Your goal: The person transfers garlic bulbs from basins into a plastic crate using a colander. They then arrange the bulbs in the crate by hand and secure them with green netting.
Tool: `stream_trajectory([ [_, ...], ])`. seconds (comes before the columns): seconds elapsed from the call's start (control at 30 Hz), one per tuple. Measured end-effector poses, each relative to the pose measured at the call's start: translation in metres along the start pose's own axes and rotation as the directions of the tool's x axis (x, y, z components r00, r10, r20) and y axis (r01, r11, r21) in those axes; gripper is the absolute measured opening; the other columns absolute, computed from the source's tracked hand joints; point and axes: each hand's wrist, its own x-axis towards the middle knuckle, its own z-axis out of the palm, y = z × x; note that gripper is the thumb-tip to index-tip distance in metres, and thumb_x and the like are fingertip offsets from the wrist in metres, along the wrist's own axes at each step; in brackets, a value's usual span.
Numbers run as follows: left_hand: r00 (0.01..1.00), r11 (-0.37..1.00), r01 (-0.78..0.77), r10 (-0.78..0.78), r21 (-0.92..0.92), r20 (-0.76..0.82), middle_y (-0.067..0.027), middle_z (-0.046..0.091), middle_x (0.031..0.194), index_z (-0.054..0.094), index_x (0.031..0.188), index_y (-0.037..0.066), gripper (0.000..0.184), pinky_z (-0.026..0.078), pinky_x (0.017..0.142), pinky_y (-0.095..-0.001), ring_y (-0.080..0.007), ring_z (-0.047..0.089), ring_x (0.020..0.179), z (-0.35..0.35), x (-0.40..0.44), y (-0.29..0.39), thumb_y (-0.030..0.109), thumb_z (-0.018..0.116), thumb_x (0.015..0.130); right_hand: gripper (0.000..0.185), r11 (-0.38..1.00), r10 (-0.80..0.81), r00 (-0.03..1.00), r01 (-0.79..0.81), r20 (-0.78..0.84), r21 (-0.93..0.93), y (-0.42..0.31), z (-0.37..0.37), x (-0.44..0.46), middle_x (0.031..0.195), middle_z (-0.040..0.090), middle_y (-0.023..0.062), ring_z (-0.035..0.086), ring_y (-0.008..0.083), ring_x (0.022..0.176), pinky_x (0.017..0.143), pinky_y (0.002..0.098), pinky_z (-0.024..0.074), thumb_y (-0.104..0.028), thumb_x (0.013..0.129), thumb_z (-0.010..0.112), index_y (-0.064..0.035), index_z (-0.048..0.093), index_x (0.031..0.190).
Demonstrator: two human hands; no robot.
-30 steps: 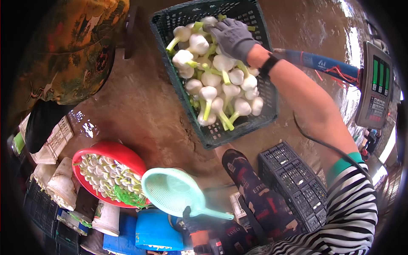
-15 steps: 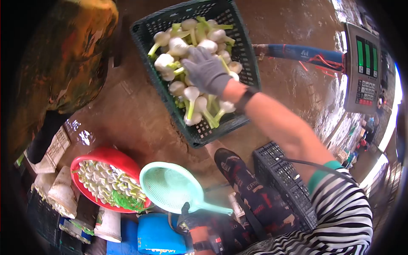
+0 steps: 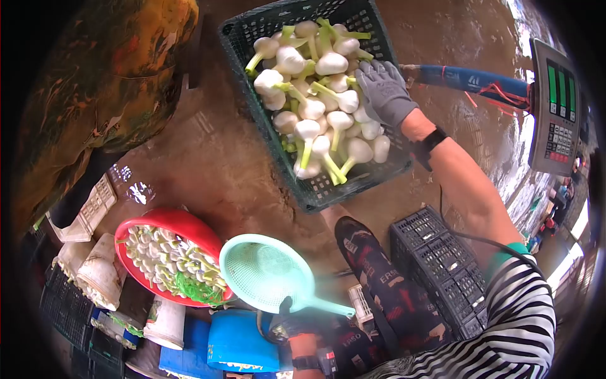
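My right hand (image 3: 384,95), in a grey glove, lies against the right side of a dark green plastic crate (image 3: 287,167). Its fingers are stretched out, touching or just over the outermost garlic bulbs (image 3: 311,108); I see nothing grasped. White bulbs with short green stems are heaped in the crate. At the bottom, my left hand (image 3: 293,325), dark-gloved and partly in shadow, is closed on a mint-green plastic colander (image 3: 265,271), its thumb over the rim near the handle. No contents show in the colander, which is tilted; the other fingers are hidden beneath.
A red basin (image 3: 170,221) of small garlic pieces and green netting stands left of the colander, near a blue tub (image 3: 243,341) and white buckets (image 3: 104,271). Black crates (image 3: 435,265) are beside my leg. A scale display (image 3: 555,107) on a blue post stands right. Another person's clothing (image 3: 120,82) fills the upper left.
My right hand has moved from the middle of the garlic heap to the crate's right side, uncovering bulbs. The colander stays in my left hand. The whole view has shifted slightly.
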Motion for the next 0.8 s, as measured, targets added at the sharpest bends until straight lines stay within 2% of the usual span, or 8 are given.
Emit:
stream_trajectory([
  [0.17,0.937,0.955,0.285,-0.26,-0.081,0.235,-0.0112,0.06,0.09,0.058,0.1,0.001,0.033,0.044,0.075,-0.0332,-0.0238,0.054,0.08,0.04,-0.027,-0.008,0.027,0.055,0.08,0.054,0.793,0.017,0.914,0.235,-0.405,0.562,-0.062,-0.061,0.034,0.126,0.048,0.0156,0.044,0.0303,0.119,0.1,0.0379,0.0366,-0.015,0.074,0.067,-0.0047,0.049,0.123],
  [0.27,0.985,0.975,0.001,0.038,0.224,-0.169,-0.0118,0.061,0.094,0.057,0.102,0.0,0.032,0.044,0.078,-0.0332,-0.024,0.055,0.084,0.071,-0.035,-0.02,0.023,0.056,0.08,0.037,0.851,-0.071,0.862,0.315,-0.502,0.421,-0.107,-0.043,0.069,0.117,0.054,0.0076,0.048,0.0314,0.107,0.094,0.038,0.0388,-0.023,0.077,0.064,-0.0077,0.055,0.109],
  [0.37,0.963,0.969,-0.246,0.248,0.034,-0.104,-0.0124,0.061,0.097,0.056,0.104,-0.001,0.031,0.045,0.081,-0.0343,-0.0242,0.057,0.088,0.04,-0.021,-0.013,0.018,0.056,0.079,0.021,0.858,0.048,0.906,0.178,-0.42,0.482,-0.106,-0.035,0.095,0.091,0.064,0.0042,0.056,0.0232,0.094,0.084,0.0305,0.0425,-0.019,0.078,0.063,-0.0098,0.064,0.096],
  [0.4,0.956,0.957,-0.286,0.282,-0.044,-0.082,-0.0126,0.062,0.098,0.056,0.104,-0.001,0.031,0.045,0.082,-0.0347,-0.0242,0.057,0.089,0.019,-0.01,-0.008,0.016,0.056,0.079,0.018,0.311,0.178,0.984,-0.035,-0.022,0.95,-0.095,-0.048,0.09,0.079,0.064,0.0027,0.057,0.014,0.083,0.073,0.0258,0.0443,-0.02,0.083,0.06,-0.0089,0.066,0.095],
  [0.43,0.959,0.956,-0.277,0.27,-0.094,-0.082,-0.0127,0.062,0.099,0.056,0.105,-0.002,0.031,0.045,0.082,-0.0351,-0.0243,0.058,0.09,0.008,-0.004,-0.005,0.014,0.056,0.079,0.025,-0.095,0.241,0.954,-0.157,0.176,0.983,-0.088,-0.077,0.07,0.08,0.062,0.0004,0.056,0.0093,0.075,0.065,0.0249,0.0451,-0.025,0.088,0.055,-0.0049,0.065,0.1],
  [0.63,0.996,0.99,0.08,-0.084,-0.116,-0.031,-0.0175,0.058,0.098,0.055,0.107,-0.002,0.042,0.047,0.08,-0.0378,-0.0267,0.056,0.086,0.053,-0.022,-0.031,0.029,0.056,0.078,0.029,0.578,-0.104,0.767,-0.471,0.633,0.667,-0.035,-0.098,-0.035,0.079,0.066,0.007,0.056,0.0089,0.07,0.065,0.0267,0.0471,-0.029,0.086,0.057,-0.0023,0.067,0.091],
  [0.67,0.988,0.975,0.152,-0.153,-0.162,0.008,-0.0183,0.057,0.098,0.055,0.107,-0.002,0.045,0.047,0.08,-0.0383,-0.027,0.056,0.085,0.052,-0.021,-0.032,0.032,0.056,0.078,0.026,0.707,-0.345,0.853,-0.037,0.391,0.706,-0.039,-0.087,-0.05,0.073,0.064,0.0102,0.059,0.0183,0.066,0.064,0.032,0.0475,-0.029,0.086,0.057,-0.0042,0.066,0.084],
  [0.8,0.997,1.0,0.011,-0.012,-0.007,-0.074,-0.0188,0.057,0.1,0.054,0.109,-0.002,0.049,0.047,0.08,-0.0399,-0.0285,0.056,0.085,0.038,-0.008,-0.036,0.036,0.056,0.078,0.018,0.87,-0.288,0.948,0.198,0.138,0.452,-0.099,0.002,-0.081,0.076,0.059,0.0121,0.056,0.0314,0.076,0.071,0.0402,0.0444,-0.025,0.077,0.056,-0.0079,0.06,0.072],
])
